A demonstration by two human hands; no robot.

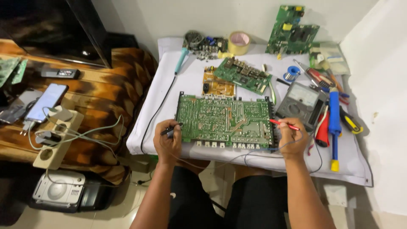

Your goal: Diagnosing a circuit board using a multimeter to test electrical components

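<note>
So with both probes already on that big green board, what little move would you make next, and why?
Probably glance at the grey meter and hold both tips steady. The left hand presses the black probe at the green board's left edge, and the right hand sets the red probe at its right edge.

Likely home repair bench: circuit boards (224, 120), multimeter (302, 105), tools.

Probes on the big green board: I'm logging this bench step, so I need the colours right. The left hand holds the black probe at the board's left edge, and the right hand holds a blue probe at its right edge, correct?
Not quite. The head view shows the right hand holding a red probe, not a blue one, at the right edge of the big green board. The left hand does hold the black probe at the left edge.
</note>
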